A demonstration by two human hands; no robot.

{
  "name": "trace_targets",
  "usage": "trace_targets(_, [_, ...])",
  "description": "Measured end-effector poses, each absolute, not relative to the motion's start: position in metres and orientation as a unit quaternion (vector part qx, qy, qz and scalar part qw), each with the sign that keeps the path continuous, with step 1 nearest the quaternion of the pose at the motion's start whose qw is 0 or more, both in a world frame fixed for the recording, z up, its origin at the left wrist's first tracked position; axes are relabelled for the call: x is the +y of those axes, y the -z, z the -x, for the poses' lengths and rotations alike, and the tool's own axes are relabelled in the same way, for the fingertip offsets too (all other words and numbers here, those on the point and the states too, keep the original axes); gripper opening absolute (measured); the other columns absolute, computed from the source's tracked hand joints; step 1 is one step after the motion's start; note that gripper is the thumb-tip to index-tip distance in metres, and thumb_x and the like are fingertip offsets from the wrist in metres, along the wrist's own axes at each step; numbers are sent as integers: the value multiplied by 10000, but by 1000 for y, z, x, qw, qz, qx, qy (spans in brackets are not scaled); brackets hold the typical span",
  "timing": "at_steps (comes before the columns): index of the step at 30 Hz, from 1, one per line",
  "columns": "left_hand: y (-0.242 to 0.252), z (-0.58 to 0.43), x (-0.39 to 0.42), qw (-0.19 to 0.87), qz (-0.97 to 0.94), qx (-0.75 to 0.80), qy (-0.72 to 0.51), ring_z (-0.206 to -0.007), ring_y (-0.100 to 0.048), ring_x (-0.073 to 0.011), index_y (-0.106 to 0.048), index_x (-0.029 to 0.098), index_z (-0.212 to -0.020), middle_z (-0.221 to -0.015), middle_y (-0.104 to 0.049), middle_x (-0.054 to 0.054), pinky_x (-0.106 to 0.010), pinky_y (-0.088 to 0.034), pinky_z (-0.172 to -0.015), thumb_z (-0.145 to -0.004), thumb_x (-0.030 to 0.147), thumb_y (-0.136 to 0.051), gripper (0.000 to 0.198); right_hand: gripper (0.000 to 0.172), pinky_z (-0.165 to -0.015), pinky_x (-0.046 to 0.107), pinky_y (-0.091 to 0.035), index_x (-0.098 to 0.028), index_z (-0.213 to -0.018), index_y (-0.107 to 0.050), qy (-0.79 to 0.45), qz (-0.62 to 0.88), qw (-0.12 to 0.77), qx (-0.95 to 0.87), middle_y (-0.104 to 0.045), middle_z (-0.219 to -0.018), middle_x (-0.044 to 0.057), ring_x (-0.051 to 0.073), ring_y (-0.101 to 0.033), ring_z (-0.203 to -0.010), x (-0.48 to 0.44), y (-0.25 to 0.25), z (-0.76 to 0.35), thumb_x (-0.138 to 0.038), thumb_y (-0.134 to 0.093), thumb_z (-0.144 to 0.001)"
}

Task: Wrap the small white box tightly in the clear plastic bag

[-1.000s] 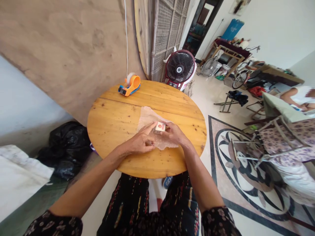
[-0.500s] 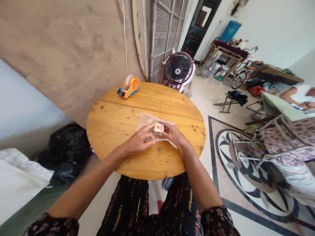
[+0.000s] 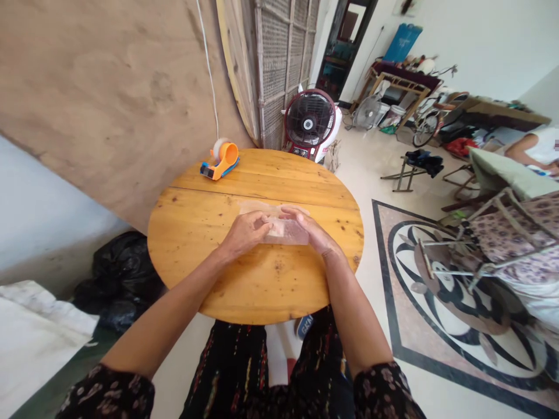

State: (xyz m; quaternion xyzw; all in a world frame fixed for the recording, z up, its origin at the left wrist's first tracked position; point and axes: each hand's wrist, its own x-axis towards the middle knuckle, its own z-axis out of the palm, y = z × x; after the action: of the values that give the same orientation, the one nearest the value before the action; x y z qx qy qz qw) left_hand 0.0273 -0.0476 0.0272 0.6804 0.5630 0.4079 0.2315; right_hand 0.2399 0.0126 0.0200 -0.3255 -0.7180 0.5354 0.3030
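A small white box [image 3: 276, 227] lies under a translucent sheet of bubble wrap [image 3: 292, 234] on the round wooden table [image 3: 262, 285]. The near part of the sheet is folded up over it, so its print is blurred. My left hand [image 3: 247, 234] pinches the wrap at the box's left side, thumb and fingers close together. On the other side, my right hand [image 3: 311, 228] curves round the wrap, fingers reaching over its far edge; its thumb is partly hidden. An orange tape dispenser [image 3: 226, 156] with a roll of clear tape stands at the table's far left edge.
A fan [image 3: 308, 124] stands just behind the table. Wooden board [image 3: 131, 87] leans along the left, with black plastic bags [image 3: 120, 270] below. To the right are a folding stool [image 3: 408, 174], a cloth-covered chair [image 3: 510, 244] and a seated person [image 3: 530, 148].
The near side of the bubble wrap has been folded up over the box, which was uncovered before. My left hand has closed to a pinch, and my right hand has shifted slightly right.
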Motion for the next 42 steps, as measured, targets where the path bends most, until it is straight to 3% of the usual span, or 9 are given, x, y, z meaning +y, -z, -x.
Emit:
trace_targets(3, [-27,-27,-42,242,-670,585,-387,-654,-559,-147,-606,169,-713,-682,-626,2,-241,-417,-605,-783,363,-576,209,659,-1091,415,-352,-276,-1276,-584,-495,319,316,-744,-464,-1445,49,252,-429,-1334,11,-26,-245,-734,-472,-816])
trace_targets(6, [-29,-26,-36,241,-676,588,-374,-614,-514,-126,-581,165,-654,-636,-585,18,-224,-363,-563,-761,332,-586,199,626,-1087,397,-347,-277,-1241,-604,-483,322,316,-750,-503,-1398,43,246,-416,-1330,9,-28,-242,-620,-676,-723])
trace_targets(8, [-29,-26,-32,233,-685,585,-366,-604,-495,-118,-564,165,-624,-624,-567,24,-222,-343,-556,-746,313,-596,195,555,-984,362,-434,-242,-1146,-640,-517,354,330,-706,-602,-1255,53,224,-549,-1168,8,-24,-237,-524,-741,-678])
trace_targets(10, [-28,-26,-28,229,-693,581,-360,-600,-485,-120,-564,164,-610,-613,-553,23,-226,-333,-552,-731,312,-606,196,427,-784,306,-497,-182,-947,-660,-563,394,349,-638,-680,-963,44,178,-632,-857,7,-17,-231,-488,-738,-659])
trace_targets(12, [-26,-26,-26,234,-692,579,-362,-605,-489,-126,-582,162,-619,-618,-553,17,-231,-337,-556,-721,325,-611,195,354,-621,259,-462,-162,-773,-617,-595,418,358,-585,-636,-711,3,127,-569,-614,7,-11,-227,-476,-720,-648])
trace_targets(14, [-24,-25,-26,252,-681,578,-373,-611,-492,-128,-598,161,-641,-633,-560,13,-232,-345,-560,-712,341,-617,195,321,-561,238,-420,-162,-709,-589,-605,428,359,-567,-591,-623,-22,101,-509,-531,7,-7,-225,-452,-709,-642])
trace_targets(27, [-17,-16,-22,332,-625,573,-413,-569,-404,-97,-520,168,-636,-625,-475,34,-218,-306,-518,-696,340,-593,196,185,-586,249,-463,-167,-782,-644,-451,500,328,-662,-651,-695,17,147,-580,-627,12,4,-224,-323,-577,-710])
trace_targets(36, [-19,-19,-23,336,-621,577,-410,-565,-386,-96,-496,171,-644,-630,-435,37,-220,-298,-516,-708,332,-575,190,253,-683,296,-497,-165,-931,-695,-335,543,306,-707,-708,-782,50,221,-657,-775,8,-1,-221,-251,-534,-757])
trace_targets(42, [-7,-18,-17,348,-623,555,-428,-600,-427,-105,-493,170,-642,-667,-458,26,-216,-325,-528,-701,340,-589,203,279,-752,360,-490,-158,-941,-718,-202,590,219,-751,-723,-815,120,265,-666,-794,-1,-10,-217,-359,-557,-833])
